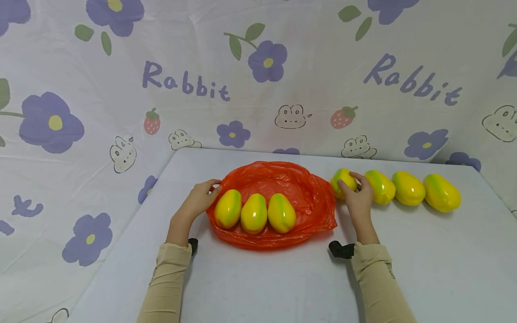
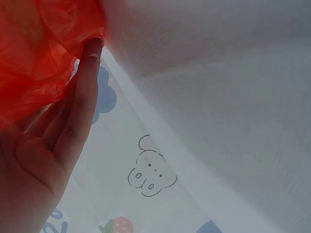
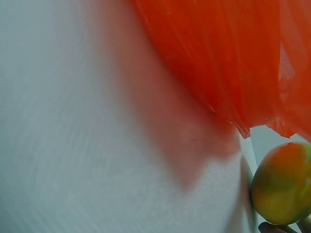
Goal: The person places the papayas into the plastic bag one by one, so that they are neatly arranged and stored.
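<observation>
A red plastic bag point(image 1: 266, 244) lies spread wide on the table, with three glossy yellow-green toy mangoes point(image 1: 254, 213) side by side in it. At its left rim, my left hand point(image 1: 199, 197) holds the plastic with its fingertips; in the left wrist view, the fingers point(image 2: 80, 104) reach up against the red film. My right hand point(image 1: 358, 197) grips another mango point(image 1: 339, 185) just beyond the bag's right edge, thumb on one side and fingers on the other. The right wrist view shows that mango point(image 3: 282, 184) low at the right, with only a bit of the fingers visible.
Three more mangoes stand in a row to the right: a near one point(image 1: 380, 186), a middle one point(image 1: 408, 188) and a far one point(image 1: 442, 193). A white table point(image 1: 258, 287) carries everything. Behind it hangs a rabbit-and-flower printed cloth point(image 1: 250, 103).
</observation>
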